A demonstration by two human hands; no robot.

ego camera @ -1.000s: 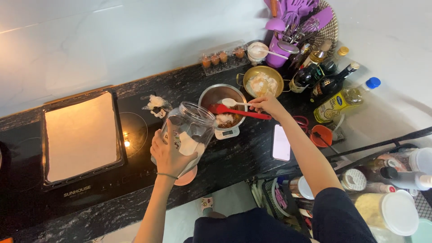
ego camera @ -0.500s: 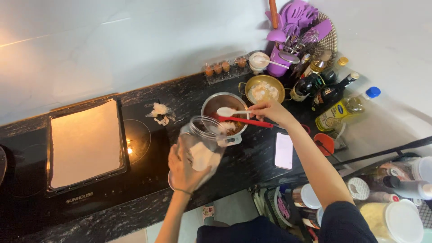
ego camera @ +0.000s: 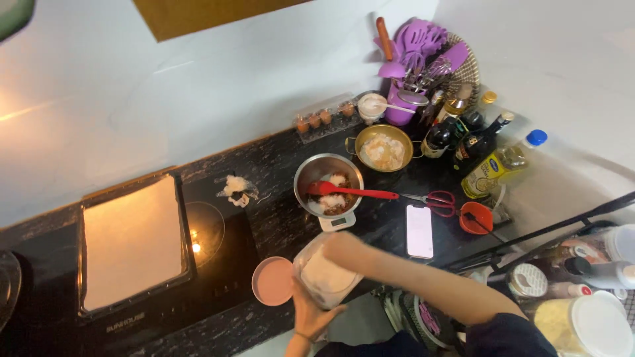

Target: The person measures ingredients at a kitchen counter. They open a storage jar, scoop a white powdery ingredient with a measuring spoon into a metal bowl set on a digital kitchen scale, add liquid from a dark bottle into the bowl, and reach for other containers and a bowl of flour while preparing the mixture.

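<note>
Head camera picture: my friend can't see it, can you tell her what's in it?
Two hands hold a clear jar of white stuff over a dark kitchen counter: left hand under it, right hand on top. Behind it, a red spatula rests in a metal bowl on a scale.

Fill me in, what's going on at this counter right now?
A person stands at a dark counter, seen from above. Their left hand cradles a clear jar with white contents from below, near the counter's front edge, while the right hand, blurred, is at the jar's mouth. A pink lid lies beside the jar. Behind it, a red spatula rests in a steel bowl on a small scale, unheld. A phone and red-handled scissors lie to the right.
</note>
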